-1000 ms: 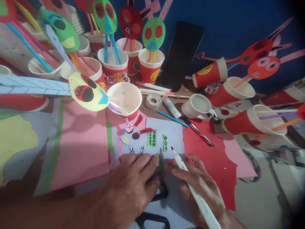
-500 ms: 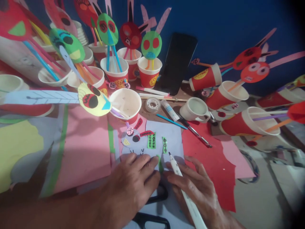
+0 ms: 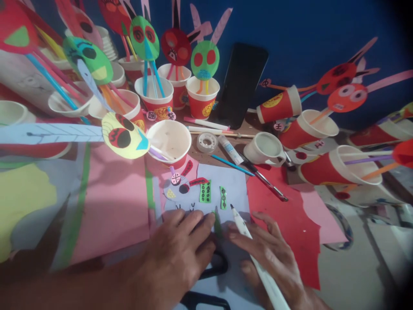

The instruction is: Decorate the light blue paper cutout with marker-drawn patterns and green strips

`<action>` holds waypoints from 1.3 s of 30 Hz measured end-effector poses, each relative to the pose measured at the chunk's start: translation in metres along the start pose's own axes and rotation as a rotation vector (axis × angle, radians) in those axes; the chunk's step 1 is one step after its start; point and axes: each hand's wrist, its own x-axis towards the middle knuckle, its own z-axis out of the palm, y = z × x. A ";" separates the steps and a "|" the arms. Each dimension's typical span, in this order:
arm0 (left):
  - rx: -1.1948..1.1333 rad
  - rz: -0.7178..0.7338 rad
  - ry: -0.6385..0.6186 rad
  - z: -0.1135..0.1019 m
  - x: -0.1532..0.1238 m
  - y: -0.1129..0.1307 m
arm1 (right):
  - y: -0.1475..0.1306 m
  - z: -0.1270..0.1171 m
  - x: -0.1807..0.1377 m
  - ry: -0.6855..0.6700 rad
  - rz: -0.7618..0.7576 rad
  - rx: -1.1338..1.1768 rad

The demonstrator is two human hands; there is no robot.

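My right hand (image 3: 271, 254) grips a white marker pen (image 3: 267, 275), its dark tip bare and pointing up and left over the pale blue-grey paper (image 3: 237, 176). Fingers laid out flat, my left hand (image 3: 180, 249) rests on the same paper and hides part of it. Between the hands lies a narrow green strip (image 3: 217, 221), partly covered. Two green paper pieces with black ring marks, a wider one (image 3: 205, 191) and a narrow one (image 3: 223, 198), lie just beyond. Black scissor handles (image 3: 216, 265) show beside and below my left hand.
Paper cups with cut-paper faces on straws, such as a green face (image 3: 204, 60), stand along the back and right. A phone (image 3: 247, 86) leans on the blue wall. Tape (image 3: 207, 142), a glue tube (image 3: 230, 150) and a white mug (image 3: 264, 148) sit behind the paper.
The marker pen's tip has shifted slightly right and up from the paper strips, and the right fingers have moved a little. My left hand stays on the paper, nearly still.
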 end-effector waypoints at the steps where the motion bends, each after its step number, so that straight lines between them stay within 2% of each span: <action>1: 0.001 -0.002 -0.006 0.000 0.000 0.000 | 0.001 -0.001 0.001 0.019 0.004 0.015; 7: -0.007 -0.027 -0.005 0.000 -0.001 0.000 | 0.003 -0.006 -0.001 0.041 0.125 0.139; 11: -0.002 -0.014 -0.024 -0.002 -0.001 0.001 | 0.001 -0.006 -0.009 0.022 0.309 0.283; 15: 0.002 -0.017 -0.008 -0.004 0.000 0.000 | -0.002 -0.007 -0.015 0.043 0.479 0.316; 20: 0.005 -0.013 -0.012 -0.002 0.002 -0.001 | -0.001 -0.008 -0.008 0.039 0.407 0.302; 25: -0.031 -0.028 -0.003 0.003 0.000 0.000 | 0.001 -0.011 -0.006 -0.018 0.373 0.421; 30: -0.041 -0.038 0.008 0.001 -0.002 0.001 | -0.002 -0.012 -0.008 -0.010 0.375 0.323; 34: -0.024 -0.032 -0.005 -0.001 -0.003 0.001 | -0.007 -0.012 -0.004 0.014 0.475 0.334; 39: -0.011 -0.045 0.044 -0.001 -0.004 0.003 | -0.008 -0.009 -0.008 0.009 0.600 0.328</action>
